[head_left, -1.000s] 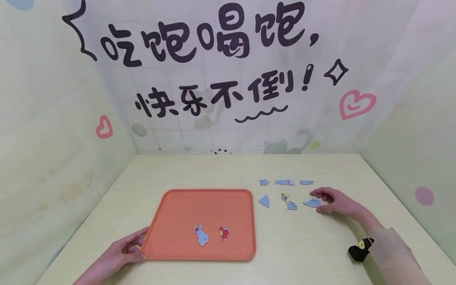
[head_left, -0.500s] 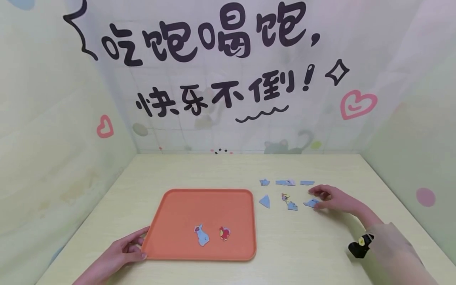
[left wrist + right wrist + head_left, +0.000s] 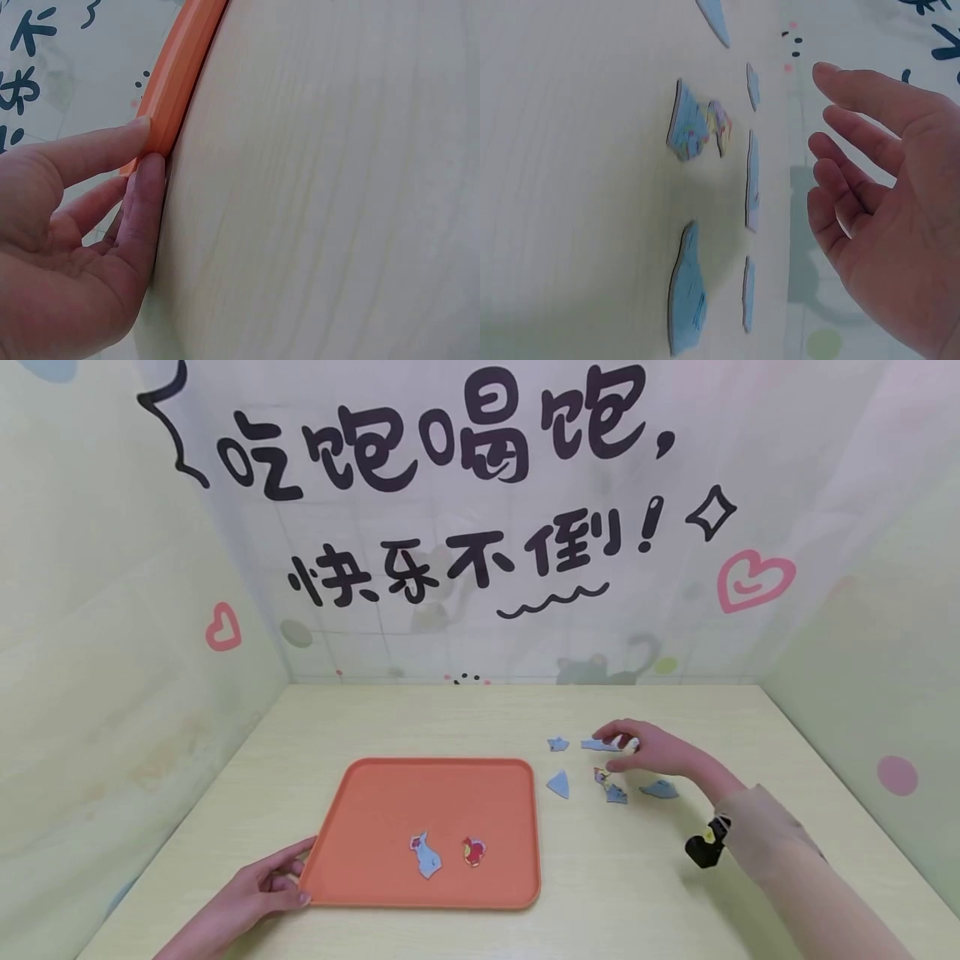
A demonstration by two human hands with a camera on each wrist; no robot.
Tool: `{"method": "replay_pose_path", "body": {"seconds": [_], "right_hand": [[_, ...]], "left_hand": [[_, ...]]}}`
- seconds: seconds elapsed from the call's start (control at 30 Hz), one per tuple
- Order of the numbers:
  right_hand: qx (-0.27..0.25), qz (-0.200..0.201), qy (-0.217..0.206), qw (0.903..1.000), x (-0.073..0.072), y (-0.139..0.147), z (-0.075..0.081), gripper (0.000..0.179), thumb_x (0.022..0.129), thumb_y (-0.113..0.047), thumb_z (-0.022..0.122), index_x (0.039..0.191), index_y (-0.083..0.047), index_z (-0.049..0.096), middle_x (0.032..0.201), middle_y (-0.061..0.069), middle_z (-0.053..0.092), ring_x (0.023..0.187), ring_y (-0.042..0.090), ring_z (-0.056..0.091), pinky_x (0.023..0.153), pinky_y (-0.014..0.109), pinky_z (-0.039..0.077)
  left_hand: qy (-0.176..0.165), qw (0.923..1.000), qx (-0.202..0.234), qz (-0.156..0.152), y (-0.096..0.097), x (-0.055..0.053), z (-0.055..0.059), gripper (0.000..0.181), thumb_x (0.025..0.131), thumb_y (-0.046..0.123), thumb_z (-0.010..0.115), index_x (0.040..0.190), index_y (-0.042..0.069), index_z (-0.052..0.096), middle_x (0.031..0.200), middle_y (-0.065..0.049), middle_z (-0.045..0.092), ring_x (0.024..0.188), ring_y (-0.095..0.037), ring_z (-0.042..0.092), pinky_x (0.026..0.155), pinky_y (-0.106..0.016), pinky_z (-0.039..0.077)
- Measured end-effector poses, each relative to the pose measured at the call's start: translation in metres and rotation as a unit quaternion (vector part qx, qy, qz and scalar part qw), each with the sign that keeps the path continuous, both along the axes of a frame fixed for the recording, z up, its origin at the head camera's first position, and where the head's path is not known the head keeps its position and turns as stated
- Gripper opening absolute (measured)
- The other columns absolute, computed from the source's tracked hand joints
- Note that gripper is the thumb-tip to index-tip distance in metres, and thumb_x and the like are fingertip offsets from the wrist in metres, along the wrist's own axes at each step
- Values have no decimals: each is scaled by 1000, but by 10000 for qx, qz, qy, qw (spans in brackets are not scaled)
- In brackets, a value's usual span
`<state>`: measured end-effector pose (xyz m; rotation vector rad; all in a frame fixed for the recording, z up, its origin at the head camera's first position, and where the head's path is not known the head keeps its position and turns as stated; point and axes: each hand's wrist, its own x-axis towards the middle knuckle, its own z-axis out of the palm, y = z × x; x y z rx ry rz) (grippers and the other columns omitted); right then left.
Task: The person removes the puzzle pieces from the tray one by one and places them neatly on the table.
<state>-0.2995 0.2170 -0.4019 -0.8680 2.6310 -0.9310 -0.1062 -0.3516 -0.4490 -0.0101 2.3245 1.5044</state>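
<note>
An orange tray lies on the pale wooden table, holding a blue puzzle piece and a red one. My left hand rests at the tray's near-left corner; in the left wrist view its thumb and straight forefinger touch the tray rim. Right of the tray lie several loose blue pieces. My right hand hovers over the back row, fingers relaxed above the long piece and holding nothing. Behind it lies a wide blue piece.
More loose pieces: a small one, a triangle, and a coloured pair. Printed walls close in the table at the back and on both sides. A black wrist camera hangs under my right sleeve.
My right hand left the wide blue piece where it lay and moved left and back, over the back row of pieces. The left hand and tray stayed still.
</note>
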Motion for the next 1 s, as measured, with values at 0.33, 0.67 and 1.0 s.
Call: {"method": "replay_pose_path", "body": {"seconds": [0.33, 0.67, 1.0], "right_hand": [[-229, 683, -126, 9973, -4, -71, 15, 49, 90, -21, 72, 136, -13, 56, 132, 14, 57, 116, 35, 51, 88, 37, 46], [38, 1601, 56, 9871, 14, -140, 18, 54, 87, -26, 75, 136, -12, 57, 131, 10, 59, 115, 28, 53, 93, 44, 47], [238, 2075, -126, 9779, 35, -181, 7, 53, 86, -17, 75, 136, -15, 56, 133, 7, 57, 121, 27, 51, 101, 46, 44]], "left_hand": [[-136, 9992, -166, 338, 2, 0, 0, 86, 89, 18, 72, 155, -3, 20, 114, -6, 51, 86, -4, 53, 75, -22, 51], [-47, 9996, -48, 290, 3, 2, 0, 85, 91, 17, 71, 155, -3, 19, 115, -4, 48, 86, -2, 53, 75, -22, 51], [-39, 9996, 14, 263, 2, 2, 0, 85, 91, 17, 71, 155, -3, 19, 116, -5, 48, 86, -3, 53, 75, -23, 51]]}}
